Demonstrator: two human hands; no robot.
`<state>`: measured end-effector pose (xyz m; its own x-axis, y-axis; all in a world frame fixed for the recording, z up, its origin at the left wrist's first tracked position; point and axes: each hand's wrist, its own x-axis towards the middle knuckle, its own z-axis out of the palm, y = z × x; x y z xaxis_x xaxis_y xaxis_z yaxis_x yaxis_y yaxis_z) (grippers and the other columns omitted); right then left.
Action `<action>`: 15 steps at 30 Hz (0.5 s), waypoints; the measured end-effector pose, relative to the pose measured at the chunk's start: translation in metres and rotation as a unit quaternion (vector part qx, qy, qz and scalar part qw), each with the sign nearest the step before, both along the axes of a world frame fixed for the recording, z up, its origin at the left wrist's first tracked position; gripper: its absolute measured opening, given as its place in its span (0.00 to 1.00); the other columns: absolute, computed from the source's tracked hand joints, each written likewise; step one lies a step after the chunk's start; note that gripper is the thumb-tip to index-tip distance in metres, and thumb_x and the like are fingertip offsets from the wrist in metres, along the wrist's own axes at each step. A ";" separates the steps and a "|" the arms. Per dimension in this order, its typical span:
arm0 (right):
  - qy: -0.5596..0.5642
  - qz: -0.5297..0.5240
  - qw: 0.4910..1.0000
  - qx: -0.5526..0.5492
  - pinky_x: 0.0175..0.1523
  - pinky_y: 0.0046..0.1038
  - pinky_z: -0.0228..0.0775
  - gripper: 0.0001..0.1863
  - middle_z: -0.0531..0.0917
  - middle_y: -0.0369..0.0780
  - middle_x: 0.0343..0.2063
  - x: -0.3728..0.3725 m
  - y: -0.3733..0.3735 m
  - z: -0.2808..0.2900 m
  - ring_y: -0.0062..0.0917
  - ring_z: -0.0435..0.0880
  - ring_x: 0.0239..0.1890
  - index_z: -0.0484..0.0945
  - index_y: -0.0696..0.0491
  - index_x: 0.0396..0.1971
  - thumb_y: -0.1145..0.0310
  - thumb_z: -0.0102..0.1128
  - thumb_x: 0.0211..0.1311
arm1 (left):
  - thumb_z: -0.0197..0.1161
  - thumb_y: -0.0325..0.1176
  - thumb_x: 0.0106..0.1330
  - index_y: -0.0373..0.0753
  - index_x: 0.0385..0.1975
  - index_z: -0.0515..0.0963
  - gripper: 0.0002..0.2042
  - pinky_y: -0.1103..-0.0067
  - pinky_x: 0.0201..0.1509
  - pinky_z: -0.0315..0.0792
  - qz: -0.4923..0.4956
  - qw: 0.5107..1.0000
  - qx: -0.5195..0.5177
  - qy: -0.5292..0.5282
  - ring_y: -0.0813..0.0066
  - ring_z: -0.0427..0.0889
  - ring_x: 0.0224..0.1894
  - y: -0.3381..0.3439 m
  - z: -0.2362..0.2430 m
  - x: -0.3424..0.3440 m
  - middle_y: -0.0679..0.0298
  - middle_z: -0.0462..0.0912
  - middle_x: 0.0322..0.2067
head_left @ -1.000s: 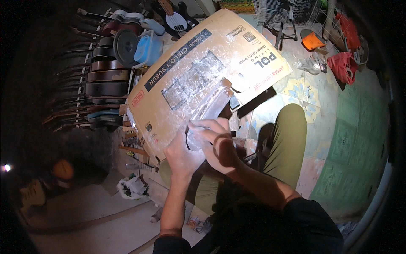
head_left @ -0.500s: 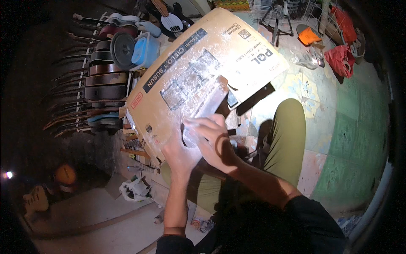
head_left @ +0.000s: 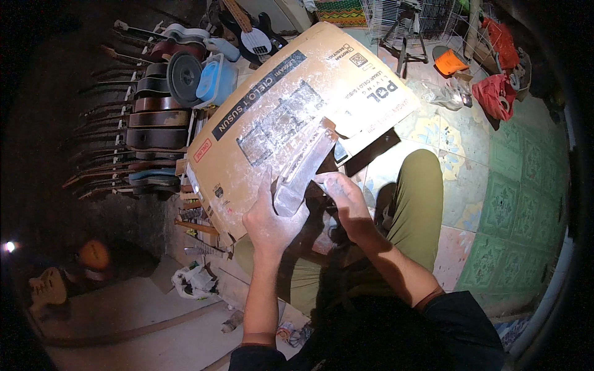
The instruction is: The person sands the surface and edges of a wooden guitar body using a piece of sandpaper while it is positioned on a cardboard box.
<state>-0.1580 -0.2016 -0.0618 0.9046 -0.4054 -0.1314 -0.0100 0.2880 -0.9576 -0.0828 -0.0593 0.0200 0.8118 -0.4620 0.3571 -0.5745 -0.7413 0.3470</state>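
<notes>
A long, narrow bar (head_left: 302, 171), coated in pale dust and brown at its far end, slants over a flattened cardboard box (head_left: 229, 185). My left hand (head_left: 275, 217) is wrapped round the bar's near end, with the thumb along its left side. At the bar's right edge is my right hand (head_left: 344, 196), its fingers closed together and the tips close to the bar. Whatever these fingers hold, if anything, cannot be made out. White dust covers both hands and much of the cardboard's printed face.
Several guitars (head_left: 158, 137) stand in a rack at the left. Behind the cardboard are a blue plastic container (head_left: 216, 80), a dark round lid (head_left: 184, 77) and a bass guitar (head_left: 252, 40). A black stand (head_left: 402, 43) and a red bag (head_left: 495, 96) lie farther right. My bent knee (head_left: 421, 185) rises beside my right hand.
My right hand has moved off the top of the bar to its right side, uncovering the near end. My left hand keeps its hold. The view has shifted slightly.
</notes>
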 end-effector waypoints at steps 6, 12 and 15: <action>-0.004 -0.024 0.992 0.125 0.60 0.26 0.70 0.21 0.82 0.42 0.49 0.006 0.007 0.015 0.22 0.79 0.54 0.75 0.63 0.55 0.66 0.65 0.70 | 0.79 0.36 0.44 0.37 0.65 0.74 0.42 0.65 0.45 0.80 -0.014 1.000 -0.025 -0.005 0.50 0.88 0.39 -0.001 -0.006 -0.005 0.49 0.87 0.41; 0.005 0.038 0.988 0.146 0.60 0.26 0.71 0.17 0.83 0.39 0.46 0.011 0.008 0.009 0.20 0.79 0.52 0.75 0.62 0.52 0.73 0.68 0.67 | 0.79 0.32 0.44 0.35 0.65 0.74 0.41 0.67 0.55 0.80 0.004 0.995 -0.043 0.091 0.53 0.88 0.50 0.002 -0.009 -0.010 0.49 0.88 0.48; 0.028 0.053 0.997 0.037 0.55 0.26 0.72 0.12 0.84 0.38 0.42 0.013 0.009 0.011 0.21 0.81 0.47 0.79 0.60 0.44 0.72 0.69 0.66 | 0.79 0.33 0.46 0.35 0.61 0.78 0.36 0.69 0.53 0.81 -0.007 0.997 -0.043 0.057 0.56 0.90 0.47 0.001 -0.009 -0.012 0.50 0.89 0.45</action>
<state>-0.1448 -0.1928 -0.0507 0.9327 -0.2942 -0.2085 -0.0968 0.3528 -0.9307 -0.0952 -0.0588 0.0107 0.8428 -0.4463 0.3007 -0.5381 -0.6981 0.4723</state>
